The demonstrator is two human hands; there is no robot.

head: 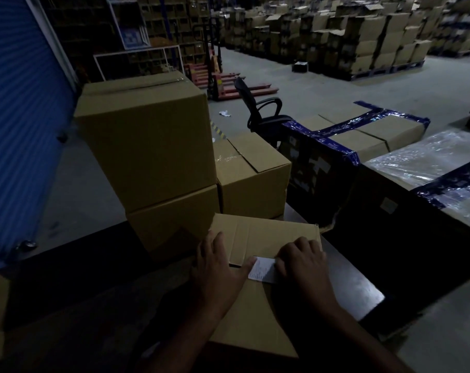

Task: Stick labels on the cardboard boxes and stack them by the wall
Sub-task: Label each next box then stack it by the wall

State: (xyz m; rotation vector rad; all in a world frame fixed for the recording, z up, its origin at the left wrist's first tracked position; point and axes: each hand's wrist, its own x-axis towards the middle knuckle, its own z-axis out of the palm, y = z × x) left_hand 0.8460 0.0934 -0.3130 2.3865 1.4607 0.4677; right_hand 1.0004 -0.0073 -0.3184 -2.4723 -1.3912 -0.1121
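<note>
Dimly, both hands [219, 267] [303, 261] press a label [263, 269], fingers flat, onto the box [266, 235]; its print is unreadable.

A: Box [258, 305] under both hands: matt brown corrugated cardboard. Label [263, 269]: white printed paper, smooth.

B: At 2 o'clock, carton [363, 135]: glossy blue tape; its neighbour [427, 160] wears crinkled shiny film. Shutter [21, 117] at 9 o'clock: ribbed blue metal.
</note>
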